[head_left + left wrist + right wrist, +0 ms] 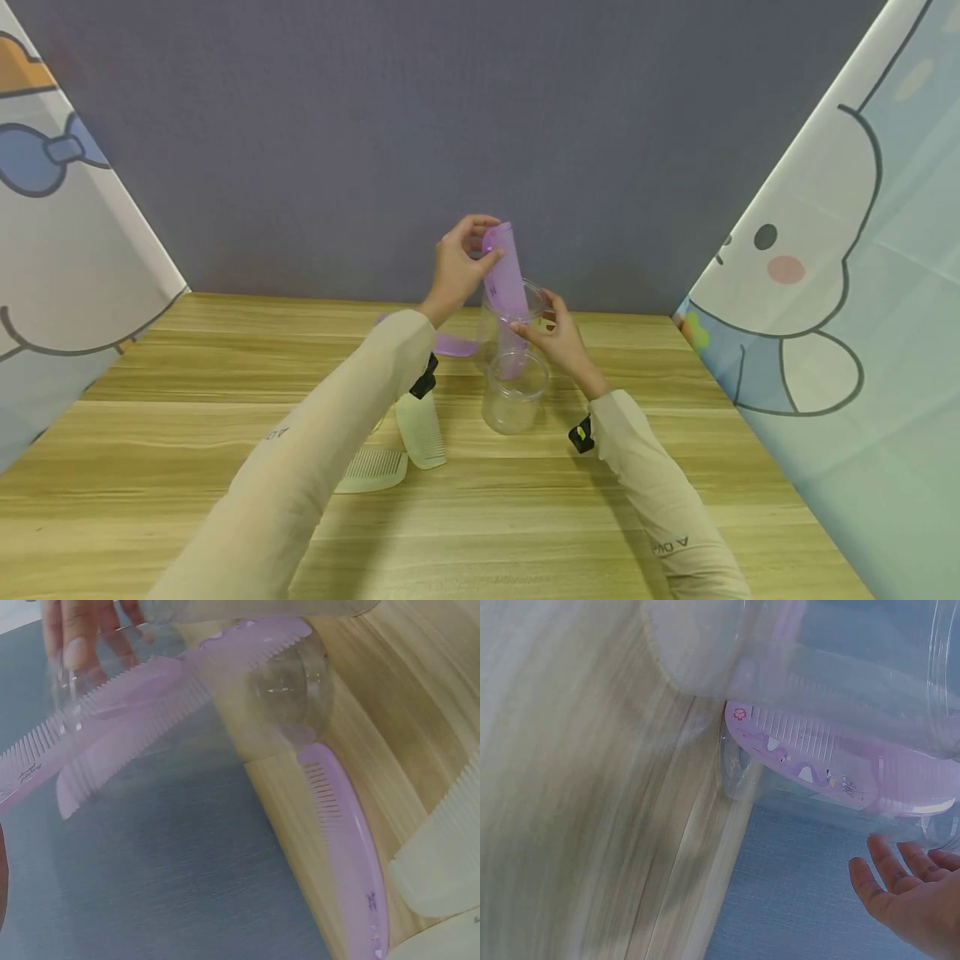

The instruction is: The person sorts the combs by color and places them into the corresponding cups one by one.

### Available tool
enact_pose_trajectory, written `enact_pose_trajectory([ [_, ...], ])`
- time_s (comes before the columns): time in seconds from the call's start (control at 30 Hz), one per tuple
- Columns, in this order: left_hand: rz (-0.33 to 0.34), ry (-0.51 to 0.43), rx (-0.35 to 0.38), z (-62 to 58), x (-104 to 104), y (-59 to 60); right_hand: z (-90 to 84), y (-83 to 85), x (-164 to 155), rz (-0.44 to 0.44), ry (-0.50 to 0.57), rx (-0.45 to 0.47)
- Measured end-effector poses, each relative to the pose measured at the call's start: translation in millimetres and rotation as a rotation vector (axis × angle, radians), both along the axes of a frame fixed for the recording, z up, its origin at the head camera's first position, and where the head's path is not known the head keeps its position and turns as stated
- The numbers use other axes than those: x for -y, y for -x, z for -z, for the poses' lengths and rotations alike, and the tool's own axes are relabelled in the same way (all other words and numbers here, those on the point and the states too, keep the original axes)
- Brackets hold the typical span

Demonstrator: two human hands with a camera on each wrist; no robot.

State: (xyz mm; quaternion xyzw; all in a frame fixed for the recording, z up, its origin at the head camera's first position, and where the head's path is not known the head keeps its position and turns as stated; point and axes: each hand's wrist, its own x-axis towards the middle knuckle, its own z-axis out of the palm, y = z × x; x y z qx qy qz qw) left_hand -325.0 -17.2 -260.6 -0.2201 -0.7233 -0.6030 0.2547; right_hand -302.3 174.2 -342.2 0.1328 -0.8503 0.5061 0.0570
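Purple comb (pixel 506 275) pinched in our left hand (pixel 459 262), our right hand (pixel 561 337) probably grips the jar (pixel 491 340) to steady it near the table's (pixel 487 525) back edge.

A makeshift booth, the type of room unclear; a wood-grain surface (pixel 510 521) meets a plain grey wall (pixel 480 125); 2 cartoon-printed sheets (pixel 806 217) flank it.

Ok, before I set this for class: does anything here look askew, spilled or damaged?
Nothing really stands out. The purple comb tilts and sticks up from the rear clear jar, but the left hand holds it, which likely explains the slant. Pale green combs lie at different angles on the table; no spill or breakage shows.
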Motion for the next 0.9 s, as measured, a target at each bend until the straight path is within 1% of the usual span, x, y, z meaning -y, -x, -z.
enact_pose_trajectory([
  [0.17, -0.001, 0.051, 0.011, 8.1, -3, 2.0, 0.1, 1.2, 0, 0.004, -0.002, -0.008],
  [0.37, 0.02, 0.1, 0.045, 17.1, -5, 4.7, 0.4, 1.1, 0, 0.005, -0.002, -0.009],
  [0.53, 0.013, 0.153, 0.057, 24.3, -8, 6.2, -0.2, 0.3, 1, 0.004, 0.0, -0.008],
  [0.9, 0.004, 0.197, 0.064, 31.3, -10, 7.5, -0.2, 0.1, 1, 0.005, -0.002, -0.031],
])
